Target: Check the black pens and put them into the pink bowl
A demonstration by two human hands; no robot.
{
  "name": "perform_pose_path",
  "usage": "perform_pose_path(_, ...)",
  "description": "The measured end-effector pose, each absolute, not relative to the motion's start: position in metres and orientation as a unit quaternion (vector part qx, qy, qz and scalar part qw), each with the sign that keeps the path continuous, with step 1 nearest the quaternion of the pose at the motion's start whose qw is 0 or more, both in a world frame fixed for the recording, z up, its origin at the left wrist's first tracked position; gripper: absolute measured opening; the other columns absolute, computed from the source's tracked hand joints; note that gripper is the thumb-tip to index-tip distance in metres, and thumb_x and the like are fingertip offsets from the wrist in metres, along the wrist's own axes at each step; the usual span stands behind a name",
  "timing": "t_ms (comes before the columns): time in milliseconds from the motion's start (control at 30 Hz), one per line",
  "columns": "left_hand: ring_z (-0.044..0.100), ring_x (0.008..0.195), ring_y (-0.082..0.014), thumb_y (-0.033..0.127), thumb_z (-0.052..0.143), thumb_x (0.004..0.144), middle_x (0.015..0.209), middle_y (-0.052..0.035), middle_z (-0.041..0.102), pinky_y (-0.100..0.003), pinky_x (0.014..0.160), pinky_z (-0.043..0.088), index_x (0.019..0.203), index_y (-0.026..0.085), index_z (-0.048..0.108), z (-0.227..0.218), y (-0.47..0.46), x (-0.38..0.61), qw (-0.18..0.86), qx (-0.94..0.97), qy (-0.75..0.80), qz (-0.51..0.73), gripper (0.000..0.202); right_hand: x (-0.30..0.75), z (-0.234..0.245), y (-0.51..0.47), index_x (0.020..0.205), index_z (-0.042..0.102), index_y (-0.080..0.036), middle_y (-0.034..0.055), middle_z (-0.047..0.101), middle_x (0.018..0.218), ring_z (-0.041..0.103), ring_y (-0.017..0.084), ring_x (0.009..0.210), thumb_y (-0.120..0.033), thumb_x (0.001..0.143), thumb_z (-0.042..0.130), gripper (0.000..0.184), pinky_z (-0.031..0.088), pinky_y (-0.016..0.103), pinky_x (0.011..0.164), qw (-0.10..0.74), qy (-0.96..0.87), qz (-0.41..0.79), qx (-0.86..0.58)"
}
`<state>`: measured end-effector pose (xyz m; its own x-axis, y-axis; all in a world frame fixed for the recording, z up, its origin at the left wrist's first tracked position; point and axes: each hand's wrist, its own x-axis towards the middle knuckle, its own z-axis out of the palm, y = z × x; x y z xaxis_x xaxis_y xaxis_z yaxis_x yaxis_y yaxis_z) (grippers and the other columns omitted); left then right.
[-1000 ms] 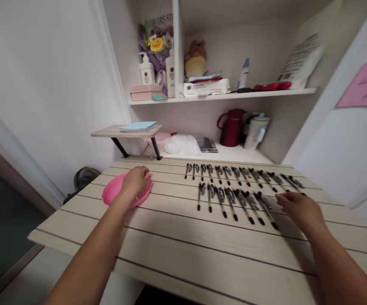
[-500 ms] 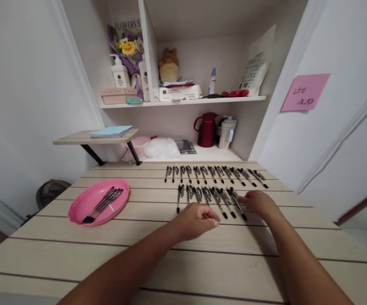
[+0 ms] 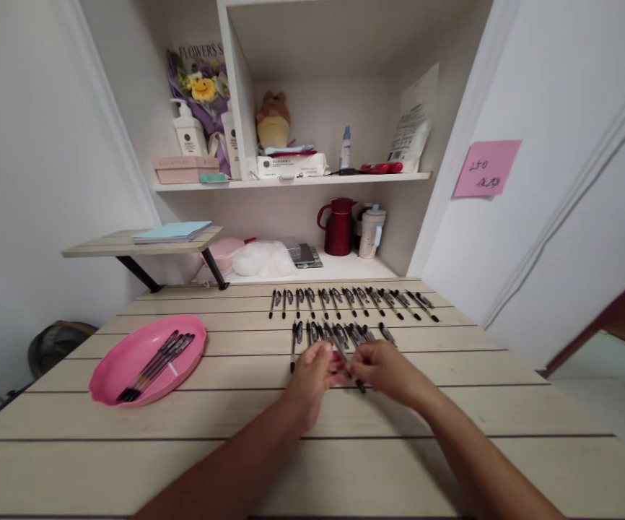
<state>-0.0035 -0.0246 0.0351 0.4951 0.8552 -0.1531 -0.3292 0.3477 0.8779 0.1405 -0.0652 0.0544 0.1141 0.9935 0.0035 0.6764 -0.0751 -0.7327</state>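
My right hand (image 3: 385, 368) is closed in a pinch on a black pen (image 3: 339, 345), which slants toward me in front of the near row. Beside it my left hand (image 3: 312, 379) has its fingers loosely bent and apart, close to that pen; whether they touch it cannot be made out. The near row of pens (image 3: 294, 347) has a cap lying by each visible pen, and is partly hidden behind both hands. At its right end a loose black cap (image 3: 386, 333) lies on the table. Behind it runs a far row of pens (image 3: 324, 303) with caps.
A pink tray (image 3: 107, 375) with several pens stands at the left of the slatted table (image 3: 226, 433). Behind it is a small raised shelf (image 3: 101, 244) with blue paper (image 3: 175, 232). A red jug (image 3: 338, 227) and a cup (image 3: 371, 232) stand in the cabinet.
My right hand has moved left from the right end of the near row, bringing a pen with it. My left hand has turned and opened its fingers. The view has shifted slightly.
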Motion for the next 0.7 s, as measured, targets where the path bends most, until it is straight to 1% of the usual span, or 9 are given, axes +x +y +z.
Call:
perform_pose_path(100, 0.061, 0.068, -0.0156, 0.039, 0.063, 0.070, 0.078, -0.0086, 0.063, -0.026, 0.060, 0.045, 0.085, 0.014, 0.053, 0.034, -0.019, -0.008, 0.779, 0.365, 0.315, 0.402, 0.031, 0.121, 0.051, -0.068, 0.052, 0.050, -0.018, -0.0025, 0.052, 0.049, 0.043, 0.009, 0.047, -0.034, 0.069, 0.053, 0.024, 0.029, 0.022, 0.046, 0.290, -0.652, 0.271, -0.646)
perform_pose_path(167, 0.061, 0.065, -0.0152, 0.037, 0.063, 0.070, 0.074, -0.0076, 0.063, -0.026, 0.060, 0.046, 0.082, 0.014, 0.052, 0.035, -0.017, -0.012, 0.784, 0.345, 0.330, 0.397, 0.028, 0.134, 0.050, -0.064, 0.055, 0.052, -0.018, -0.0013, 0.055, 0.052, 0.047, 0.011, 0.050, -0.039, 0.072, 0.052, 0.026, 0.030, 0.022, 0.048, 0.272, -0.650, 0.250, -0.664)
perform_pose_path(233, 0.061, 0.061, -0.0144, 0.035, 0.064, 0.069, 0.071, -0.0057, 0.062, -0.027, 0.060, 0.047, 0.081, 0.015, 0.051, 0.036, -0.015, -0.016, 0.789, 0.337, 0.335, 0.389, 0.027, 0.163, 0.050, -0.059, 0.062, 0.054, -0.018, 0.0019, 0.059, 0.058, 0.051, 0.013, 0.054, -0.041, 0.075, 0.049, 0.026, 0.031, 0.024, 0.050, 0.263, -0.599, 0.171, -0.737)
perform_pose_path(300, 0.060, 0.058, -0.0134, 0.036, 0.064, 0.069, 0.068, -0.0034, 0.061, -0.027, 0.059, 0.047, 0.081, 0.016, 0.050, 0.036, -0.014, -0.018, 0.793, 0.341, 0.334, 0.379, 0.028, 0.195, 0.047, -0.052, 0.077, 0.056, -0.018, 0.0064, 0.064, 0.074, 0.055, 0.016, 0.064, -0.036, 0.072, 0.053, 0.020, 0.033, 0.025, 0.054, 0.261, -0.498, 0.056, -0.825)
perform_pose_path(333, 0.060, 0.057, -0.0128, 0.036, 0.064, 0.068, 0.068, -0.0024, 0.061, -0.026, 0.057, 0.046, 0.082, 0.016, 0.049, 0.035, -0.014, -0.018, 0.793, 0.345, 0.334, 0.374, 0.028, 0.208, 0.044, -0.050, 0.086, 0.055, -0.017, 0.0083, 0.064, 0.079, 0.057, 0.018, 0.068, -0.034, 0.070, 0.055, 0.023, 0.034, 0.025, 0.056, 0.251, -0.464, 0.032, -0.849)
perform_pose_path(433, 0.058, 0.055, -0.0116, 0.038, 0.064, 0.068, 0.067, -0.0008, 0.060, -0.025, 0.055, 0.045, 0.082, 0.017, 0.049, 0.034, -0.016, -0.017, 0.792, 0.363, 0.334, 0.360, 0.029, 0.229, 0.029, -0.044, 0.103, 0.050, -0.015, 0.0101, 0.065, 0.085, 0.059, 0.021, 0.076, -0.032, 0.069, 0.057, 0.039, 0.035, 0.026, 0.059, 0.220, -0.443, 0.041, -0.868)
perform_pose_path(500, 0.057, 0.053, -0.0111, 0.038, 0.063, 0.069, 0.067, -0.0003, 0.059, -0.024, 0.054, 0.045, 0.082, 0.016, 0.048, 0.034, -0.017, -0.017, 0.789, 0.373, 0.334, 0.355, 0.029, 0.230, 0.019, -0.042, 0.109, 0.047, -0.013, 0.0112, 0.065, 0.086, 0.060, 0.022, 0.080, -0.031, 0.069, 0.056, 0.044, 0.036, 0.027, 0.061, 0.200, -0.446, 0.042, -0.871)
perform_pose_path(600, 0.057, 0.052, -0.0106, 0.039, 0.062, 0.069, 0.066, 0.0000, 0.059, -0.024, 0.054, 0.045, 0.080, 0.016, 0.048, 0.034, -0.018, -0.017, 0.787, 0.381, 0.334, 0.352, 0.029, 0.224, 0.011, -0.039, 0.113, 0.044, -0.011, 0.0133, 0.065, 0.088, 0.060, 0.023, 0.083, -0.029, 0.071, 0.053, 0.046, 0.036, 0.028, 0.063, 0.182, -0.447, 0.024, -0.876)
perform_pose_path(700, 0.056, 0.052, -0.0104, 0.039, 0.063, 0.067, 0.066, -0.0001, 0.059, -0.024, 0.054, 0.044, 0.080, 0.016, 0.048, 0.034, -0.017, -0.017, 0.785, 0.385, 0.336, 0.349, 0.031, 0.223, 0.008, -0.036, 0.113, 0.045, -0.011, 0.0139, 0.065, 0.089, 0.060, 0.024, 0.084, -0.025, 0.072, 0.050, 0.043, 0.036, 0.028, 0.065, 0.172, -0.452, 0.013, -0.875)
